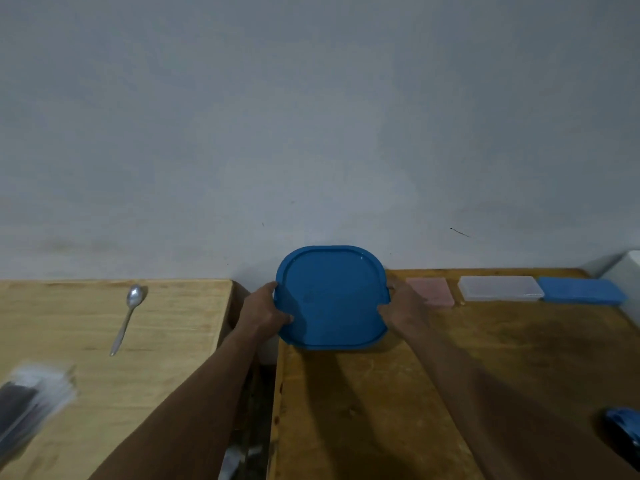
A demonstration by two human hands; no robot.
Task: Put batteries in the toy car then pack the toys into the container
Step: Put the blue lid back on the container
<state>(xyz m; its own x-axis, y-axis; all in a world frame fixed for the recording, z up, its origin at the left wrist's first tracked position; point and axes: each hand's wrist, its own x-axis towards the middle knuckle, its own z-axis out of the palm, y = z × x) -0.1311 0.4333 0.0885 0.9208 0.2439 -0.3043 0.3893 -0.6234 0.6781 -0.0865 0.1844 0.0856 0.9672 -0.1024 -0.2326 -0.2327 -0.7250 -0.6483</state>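
Both grips clamped on the blue lid [332, 299]: left hand [265, 311] at its left edge, right hand [405, 306] at its right, far on the counter [381, 410].

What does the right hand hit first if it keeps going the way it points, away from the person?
Probably the pink box: the right hand, gripping the blue lid, points toward it, with the wall beyond. Depth is unclear; the fingers may already touch it.

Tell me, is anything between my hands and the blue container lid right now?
Nothing visible. The left hand grips the left edge of the blue lid and the right hand grips its right edge, both touching it directly. The pink box lies just beyond the right hand, not between.
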